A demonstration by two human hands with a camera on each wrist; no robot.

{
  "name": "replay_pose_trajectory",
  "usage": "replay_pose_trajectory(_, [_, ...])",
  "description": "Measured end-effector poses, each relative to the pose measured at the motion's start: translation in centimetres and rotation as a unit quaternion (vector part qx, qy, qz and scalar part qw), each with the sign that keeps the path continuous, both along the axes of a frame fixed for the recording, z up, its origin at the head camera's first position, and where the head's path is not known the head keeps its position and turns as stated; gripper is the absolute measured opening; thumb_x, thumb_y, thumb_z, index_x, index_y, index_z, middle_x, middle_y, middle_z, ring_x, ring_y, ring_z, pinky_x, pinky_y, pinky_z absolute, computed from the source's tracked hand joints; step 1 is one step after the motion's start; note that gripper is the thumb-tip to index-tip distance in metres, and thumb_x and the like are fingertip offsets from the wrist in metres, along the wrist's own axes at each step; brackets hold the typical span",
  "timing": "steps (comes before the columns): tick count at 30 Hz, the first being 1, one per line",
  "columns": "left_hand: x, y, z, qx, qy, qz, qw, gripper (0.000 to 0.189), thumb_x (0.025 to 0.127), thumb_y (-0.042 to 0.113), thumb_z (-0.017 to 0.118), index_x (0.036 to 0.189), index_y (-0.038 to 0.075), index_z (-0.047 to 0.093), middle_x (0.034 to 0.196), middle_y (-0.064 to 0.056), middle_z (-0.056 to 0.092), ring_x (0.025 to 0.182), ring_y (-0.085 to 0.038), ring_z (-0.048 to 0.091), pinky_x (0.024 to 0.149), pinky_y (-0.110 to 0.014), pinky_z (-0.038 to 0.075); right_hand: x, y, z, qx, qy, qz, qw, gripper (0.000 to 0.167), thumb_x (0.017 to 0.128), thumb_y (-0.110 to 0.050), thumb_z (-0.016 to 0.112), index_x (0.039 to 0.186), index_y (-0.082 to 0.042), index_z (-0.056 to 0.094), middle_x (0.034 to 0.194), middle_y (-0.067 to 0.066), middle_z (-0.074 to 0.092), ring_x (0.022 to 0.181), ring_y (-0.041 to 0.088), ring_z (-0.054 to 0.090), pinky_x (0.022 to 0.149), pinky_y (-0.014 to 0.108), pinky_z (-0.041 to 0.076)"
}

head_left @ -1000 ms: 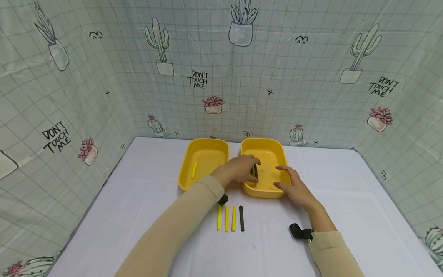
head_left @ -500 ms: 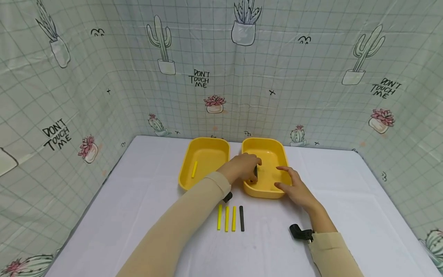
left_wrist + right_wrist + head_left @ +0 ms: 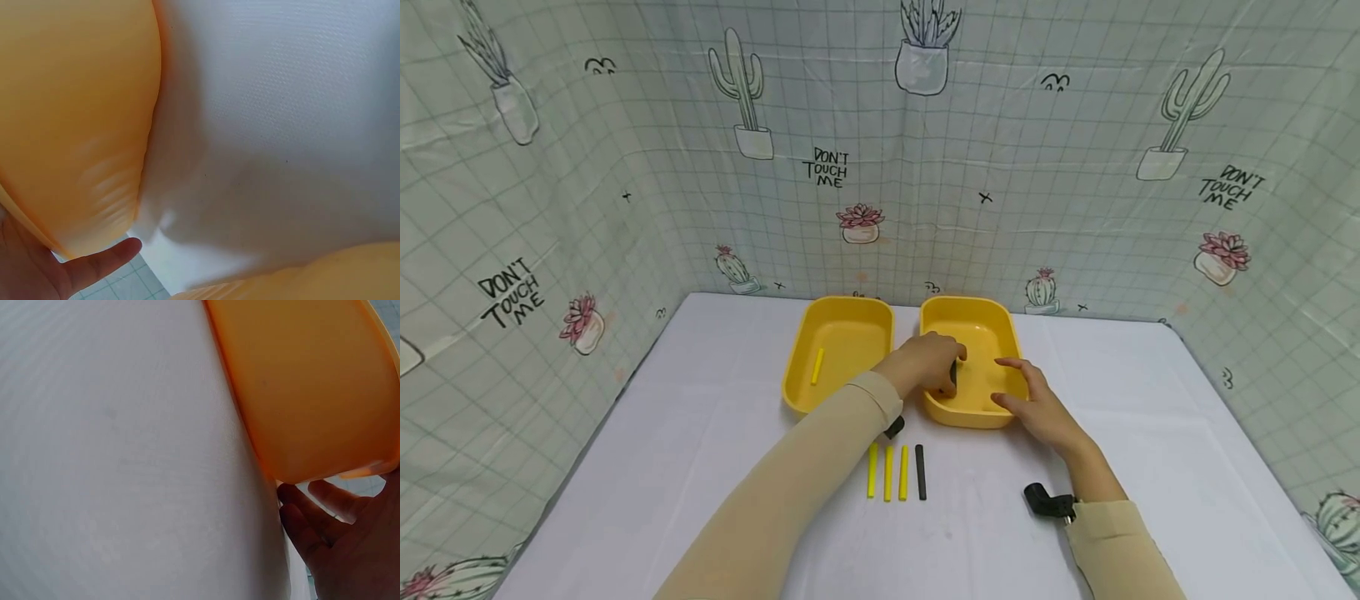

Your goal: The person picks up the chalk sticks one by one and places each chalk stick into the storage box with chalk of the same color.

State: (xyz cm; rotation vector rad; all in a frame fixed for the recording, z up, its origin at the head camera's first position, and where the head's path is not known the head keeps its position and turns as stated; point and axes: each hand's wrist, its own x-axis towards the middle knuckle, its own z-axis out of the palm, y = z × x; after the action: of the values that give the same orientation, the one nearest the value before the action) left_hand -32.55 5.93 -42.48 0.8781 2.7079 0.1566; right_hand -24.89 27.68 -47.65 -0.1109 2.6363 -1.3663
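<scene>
Two yellow trays stand side by side at the back of the table. My left hand (image 3: 928, 363) reaches into the right tray (image 3: 973, 420) and pinches a black stick (image 3: 953, 372) by its left wall; the fingers hide most of that stick. With thumb and index finger over the right rim and other fingers outside the wall, my right hand (image 3: 1037, 405) holds this tray. In the right wrist view, several bent fingers (image 3: 306, 519) show beside the tray's outer wall (image 3: 312, 394). One yellow stick (image 3: 817, 366) lies in the left tray (image 3: 801, 354).
In front of the trays, three yellow sticks (image 3: 888, 473) and one black stick (image 3: 921, 472) lie in a row on the white cloth (image 3: 985, 533). A printed fabric backdrop (image 3: 940, 225) closes the table at the back and sides.
My left hand's fingers have closed in on the black stick in the right tray, and the left forearm has shifted slightly to the right. My right hand has stayed in place.
</scene>
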Motion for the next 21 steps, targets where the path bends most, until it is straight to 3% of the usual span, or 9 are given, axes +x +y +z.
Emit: replay_pose_trajectory(21, [-0.13,-0.04,-0.23,0.002,0.006,0.002,1.0000,0.063,0.090,0.040,0.080,0.146,0.021,0.058,0.142,0.002,0.062,0.117,-0.018,0.056,0.100,-0.032,0.051,0.03,-0.07,-0.06,-0.004,0.000,-0.001,1.0000,0.061,0.100,-0.026,0.062,0.155,-0.015,0.037,0.171,0.022,0.011,0.159,0.049,0.005,0.122,0.076,0.006])
